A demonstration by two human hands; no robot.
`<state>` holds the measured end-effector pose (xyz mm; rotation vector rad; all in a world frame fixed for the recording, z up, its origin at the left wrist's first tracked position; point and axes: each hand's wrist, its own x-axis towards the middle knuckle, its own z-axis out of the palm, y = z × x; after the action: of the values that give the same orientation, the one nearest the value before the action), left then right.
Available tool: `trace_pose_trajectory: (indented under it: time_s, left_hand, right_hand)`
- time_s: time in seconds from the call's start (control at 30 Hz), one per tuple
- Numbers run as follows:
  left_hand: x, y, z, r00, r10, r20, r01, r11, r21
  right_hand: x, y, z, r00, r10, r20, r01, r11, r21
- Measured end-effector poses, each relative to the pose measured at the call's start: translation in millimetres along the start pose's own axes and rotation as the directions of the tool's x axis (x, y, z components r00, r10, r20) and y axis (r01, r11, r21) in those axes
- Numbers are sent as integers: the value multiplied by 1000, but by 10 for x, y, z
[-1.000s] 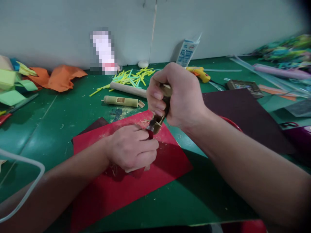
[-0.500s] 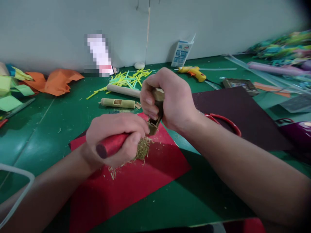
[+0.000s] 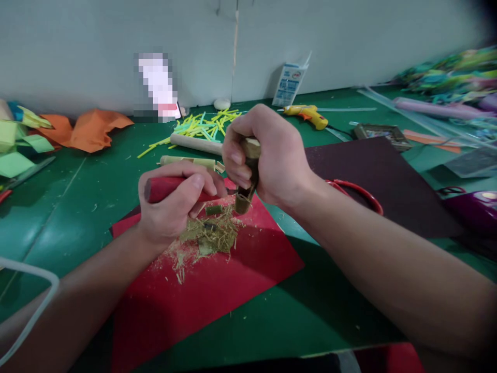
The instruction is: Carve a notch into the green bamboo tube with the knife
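My left hand (image 3: 176, 199) is closed round the thick red handle of a carving tool (image 3: 165, 189). Its working end points right, toward the bamboo, and its shape is hard to make out. In my right hand (image 3: 267, 155), fingers wrapped, a short bamboo tube (image 3: 244, 202) stands tilted, with a cut opening and loose fibres near its lower end. Beneath both hands, a sheet of red paper (image 3: 248, 274) carries a heap of bamboo shavings (image 3: 217, 238) and a small green bamboo piece (image 3: 213, 210). Behind my left hand lies another bamboo tube with a notch (image 3: 186, 161).
Yellow and teal sticks (image 3: 202, 124) lie near a pale rod (image 3: 198, 143). A yellow glue gun (image 3: 308, 116) and a drink carton (image 3: 291, 83) are at the back. Dark paper (image 3: 373, 191) with a red-handled tool (image 3: 361, 194) lies right; orange paper (image 3: 93, 129) is left.
My left hand has moved slightly up and left, and the red handle has turned to lie flatter. More of the shavings now show. My right hand holds the bamboo almost in place.
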<state>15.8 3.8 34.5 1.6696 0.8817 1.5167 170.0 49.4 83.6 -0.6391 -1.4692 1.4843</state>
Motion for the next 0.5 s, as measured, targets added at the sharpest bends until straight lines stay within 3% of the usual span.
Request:
trace_pose_trajectory:
  time_s: [0.13, 0.2, 0.37, 0.5]
  left_hand:
    - [-26, -42, 47, 998, -42, -56, 45, 998, 44]
    - [-9, -42, 71, 995, -48, -93, 52, 997, 48]
    - [71, -32, 125, 987, -39, -156, 26, 996, -83]
    - [22, 33, 170, 989, -18, -149, 2, 994, -109]
  right_hand:
    - [-2, -12, 34, 996, 22, -83, -20, 1000, 15]
    - [4, -8, 40, 999, 6, -52, -6, 1000, 3]
    - [21, 11, 9, 993, 49, -106, -58, 995, -82]
    - [19, 27, -36, 997, -12, -77, 13, 1000, 13]
